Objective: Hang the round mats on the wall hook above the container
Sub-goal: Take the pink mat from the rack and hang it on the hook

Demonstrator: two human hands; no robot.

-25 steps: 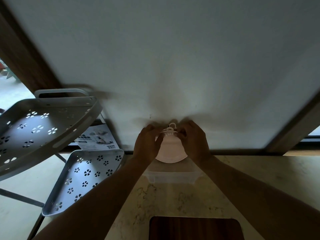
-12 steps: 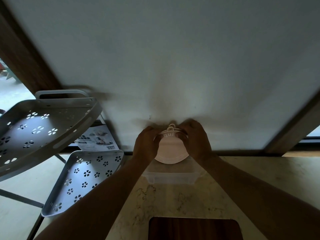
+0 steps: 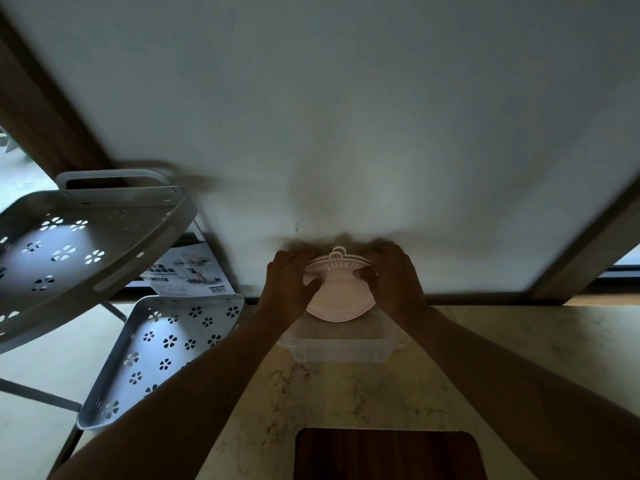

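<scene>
A pale pink round mat (image 3: 341, 299) with raised lettering along its top rim is held flat against the white wall. Its small loop (image 3: 337, 251) sits at the top, where the wall hook is; I cannot tell whether the loop is over the hook. My left hand (image 3: 289, 284) pinches the mat's upper left edge. My right hand (image 3: 394, 278) grips its upper right edge. Whether more than one mat is stacked there cannot be made out. Directly below stands a clear plastic container (image 3: 341, 349) on the marble counter (image 3: 346, 393).
A grey tiered rack with flower-shaped cutouts stands to the left, its upper shelf (image 3: 76, 244) above its lower shelf (image 3: 162, 348). A printed leaflet (image 3: 188, 271) leans behind it. A dark wooden board (image 3: 388, 455) lies at the counter's near edge. Brown frames border the wall.
Both hands have stayed on the mat at the hook. The mat now sits slightly tilted out, with its lettered top rim showing more.
</scene>
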